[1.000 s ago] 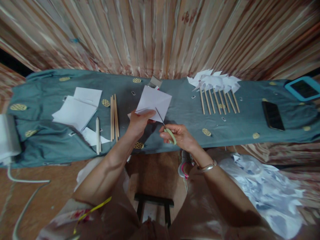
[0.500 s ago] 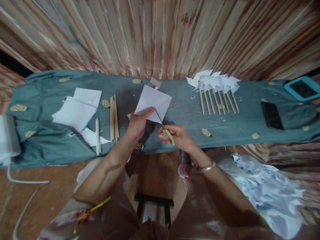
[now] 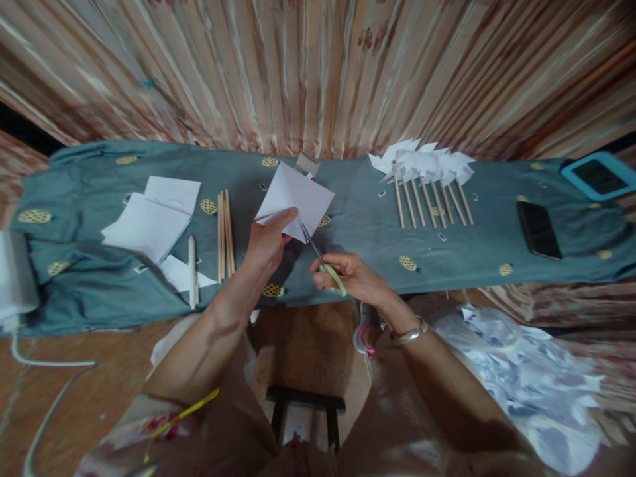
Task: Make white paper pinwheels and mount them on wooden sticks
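Note:
My left hand (image 3: 271,238) grips a square sheet of white paper (image 3: 301,189) by its lower left side, thumb on top; the fingers underneath are partly hidden. The sheet is held above the table, one corner pointing toward me. In my right hand (image 3: 345,273) are scissors (image 3: 332,277) with pale green handles. Their dark blades lie at the paper's lower corner, near my left thumb. Left of my hands, several thin wooden sticks (image 3: 226,235) lie side by side. White paper pinwheels (image 3: 427,162) on wooden sticks lie in a row at the right.
White paper sheets (image 3: 149,225) and a white pen-like tool (image 3: 193,271) lie on the left of the cloth-covered table (image 3: 358,225). A phone (image 3: 539,228) and a blue-framed device (image 3: 599,175) are at the right. Below stands a clear bag (image 3: 521,377) of white paper pieces.
The paper and my left hand have shifted slightly left. The scissor blades now sit closer to my left thumb, at a different angle on the paper.

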`<state>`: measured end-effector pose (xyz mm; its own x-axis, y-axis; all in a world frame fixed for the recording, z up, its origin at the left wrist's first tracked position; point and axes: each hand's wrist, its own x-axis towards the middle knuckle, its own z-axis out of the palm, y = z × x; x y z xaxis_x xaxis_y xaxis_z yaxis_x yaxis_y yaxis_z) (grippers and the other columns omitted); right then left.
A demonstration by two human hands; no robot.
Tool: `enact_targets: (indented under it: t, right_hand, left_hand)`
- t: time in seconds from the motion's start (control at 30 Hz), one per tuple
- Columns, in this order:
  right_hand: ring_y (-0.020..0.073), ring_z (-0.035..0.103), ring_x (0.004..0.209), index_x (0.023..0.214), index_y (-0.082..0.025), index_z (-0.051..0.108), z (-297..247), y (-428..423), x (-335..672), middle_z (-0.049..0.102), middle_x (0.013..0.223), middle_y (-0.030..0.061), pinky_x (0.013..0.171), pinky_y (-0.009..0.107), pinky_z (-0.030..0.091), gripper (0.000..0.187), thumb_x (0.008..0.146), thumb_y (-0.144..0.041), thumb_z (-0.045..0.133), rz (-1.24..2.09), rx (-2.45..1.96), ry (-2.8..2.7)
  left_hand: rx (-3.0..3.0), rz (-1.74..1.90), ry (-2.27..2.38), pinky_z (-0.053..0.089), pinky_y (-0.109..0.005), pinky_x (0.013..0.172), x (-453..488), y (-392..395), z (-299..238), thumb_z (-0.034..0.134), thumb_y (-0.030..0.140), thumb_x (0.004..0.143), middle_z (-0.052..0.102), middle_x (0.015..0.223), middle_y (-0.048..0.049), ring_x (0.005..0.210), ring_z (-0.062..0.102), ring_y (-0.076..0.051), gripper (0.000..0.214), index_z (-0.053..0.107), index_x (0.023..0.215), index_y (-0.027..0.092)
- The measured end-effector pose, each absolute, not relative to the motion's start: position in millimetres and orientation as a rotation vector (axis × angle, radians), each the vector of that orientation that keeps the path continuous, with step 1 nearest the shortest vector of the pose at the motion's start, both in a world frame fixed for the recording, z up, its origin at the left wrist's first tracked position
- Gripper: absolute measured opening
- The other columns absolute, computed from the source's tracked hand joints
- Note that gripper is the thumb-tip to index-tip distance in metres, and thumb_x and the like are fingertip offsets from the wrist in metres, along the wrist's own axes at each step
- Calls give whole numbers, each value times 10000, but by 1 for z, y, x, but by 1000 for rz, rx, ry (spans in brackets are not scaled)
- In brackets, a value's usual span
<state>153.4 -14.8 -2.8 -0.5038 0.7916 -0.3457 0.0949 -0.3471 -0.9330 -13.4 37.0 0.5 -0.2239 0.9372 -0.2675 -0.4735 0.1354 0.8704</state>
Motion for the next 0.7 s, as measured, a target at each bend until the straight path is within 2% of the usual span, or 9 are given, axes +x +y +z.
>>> enact_targets:
  t: [0.13,0.27,0.37,0.5,0.7]
  right_hand:
    - [77,524,565,784,-175,660,8,-10,166,617,613,-42,535,207,415,431,637,-539,839,1970,-1180,-1481]
    - [90,532,562,791,-167,671,19,-4,185,647,621,-20,537,224,421,485,647,-610,805,1937,-1208,-1525]
    - [89,538,558,806,-165,679,22,0,195,664,627,-8,547,227,421,524,636,-646,797,1775,-1253,-1411]
    - [94,544,552,802,-191,668,19,9,198,666,628,-17,551,237,423,541,547,-632,851,1516,-1285,-1168]
    - [89,470,528,773,-223,650,13,18,193,548,561,-75,531,250,390,499,475,-543,890,1276,-1276,-1045]
  left_hand:
    - [592,1455,1146,579,-313,737,-18,40,4,745,184,646,752,925,-16,990,699,-230,141,656,746,228]
    - [617,1416,1190,592,-312,735,-21,41,7,723,206,659,754,983,-25,1040,688,-239,159,672,807,238]
    - [657,1386,1148,584,-320,770,-21,40,4,740,224,635,747,937,-25,992,691,-230,165,677,787,233]
    - [727,1330,1070,568,-333,768,-12,35,-7,826,243,520,739,828,-38,811,686,-214,267,707,750,179]
    - [897,1109,1096,547,-357,751,4,21,-17,829,238,490,750,812,-62,779,666,-242,308,750,772,142]
